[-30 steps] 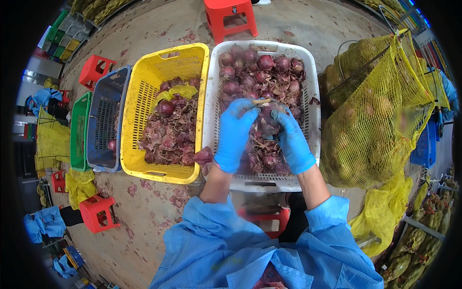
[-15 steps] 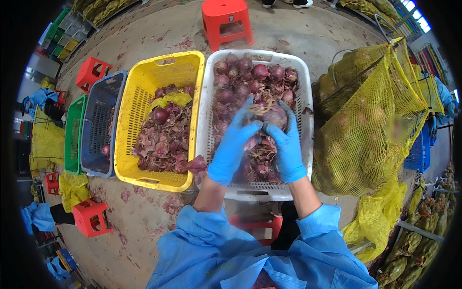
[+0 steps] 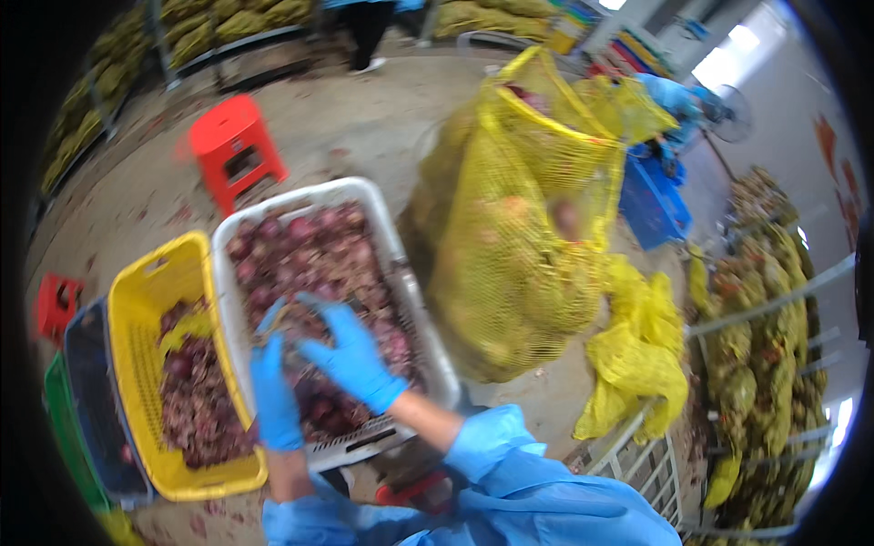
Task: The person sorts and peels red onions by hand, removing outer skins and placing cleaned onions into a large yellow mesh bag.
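Note:
Both of my hands wear blue gloves and are over the white crate (image 3: 421, 318), which is filled with red onions (image 3: 300, 238). Between my left hand (image 3: 276, 393) and my right hand (image 3: 353, 362) is a red onion (image 3: 299, 323) with dry, papery skin, smeared by motion. The fingers of both hands curl around it, left hand on the near left side and right hand on the right. Loose skins and roots lie among the onions below. Beside the white crate, the yellow crate (image 3: 137, 355) holds purple onion skins (image 3: 205, 405), an onion and a scrap of yellow netting.
A bulging yellow mesh sack (image 3: 510, 264) stands right of the white crate, with empty yellow netting (image 3: 637, 350) beyond. Blue (image 3: 96, 391) and green crates (image 3: 73, 437) line the left. A red stool (image 3: 238, 150) stands ahead. Another person (image 3: 669, 105) is at the far right.
The view has swung to the right, so crates and sack appear farther left and tilted. My hands stay together around the onion over the white crate.

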Action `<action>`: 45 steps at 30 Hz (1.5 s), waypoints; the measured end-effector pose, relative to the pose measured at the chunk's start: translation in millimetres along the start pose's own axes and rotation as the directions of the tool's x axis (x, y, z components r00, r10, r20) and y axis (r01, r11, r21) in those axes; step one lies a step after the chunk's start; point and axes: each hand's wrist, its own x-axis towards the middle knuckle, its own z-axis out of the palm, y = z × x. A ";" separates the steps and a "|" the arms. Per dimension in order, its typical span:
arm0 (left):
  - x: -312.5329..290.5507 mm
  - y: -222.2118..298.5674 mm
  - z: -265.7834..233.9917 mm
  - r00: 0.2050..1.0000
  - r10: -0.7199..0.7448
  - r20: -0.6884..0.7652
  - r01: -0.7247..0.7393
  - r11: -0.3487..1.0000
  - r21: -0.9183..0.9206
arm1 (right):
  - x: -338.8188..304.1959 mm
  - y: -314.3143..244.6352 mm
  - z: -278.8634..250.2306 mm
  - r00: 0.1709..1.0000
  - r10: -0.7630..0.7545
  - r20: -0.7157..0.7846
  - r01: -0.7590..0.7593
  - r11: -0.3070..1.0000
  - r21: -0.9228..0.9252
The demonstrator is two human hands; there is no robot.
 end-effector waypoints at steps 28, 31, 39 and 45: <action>3.2 -1.9 13.9 0.968 0.239 0.081 -0.252 0.926 0.281 | -3.5 9.6 4.7 0.914 0.406 0.005 -0.380 0.850 0.365; 3.9 -3.3 15.1 0.984 0.172 0.042 -0.177 0.958 0.227 | -3.1 16.9 4.3 0.927 0.374 0.021 -0.331 0.790 0.516; 2.0 -0.3 9.9 0.965 0.240 0.108 -0.262 0.919 0.295 | -1.8 4.5 -6.0 0.893 0.419 0.165 -0.439 0.727 0.528; 4.9 -7.3 12.1 0.954 0.296 0.044 -0.299 0.929 0.217 | -2.5 -6.4 1.7 0.847 0.437 0.302 -0.528 0.635 0.564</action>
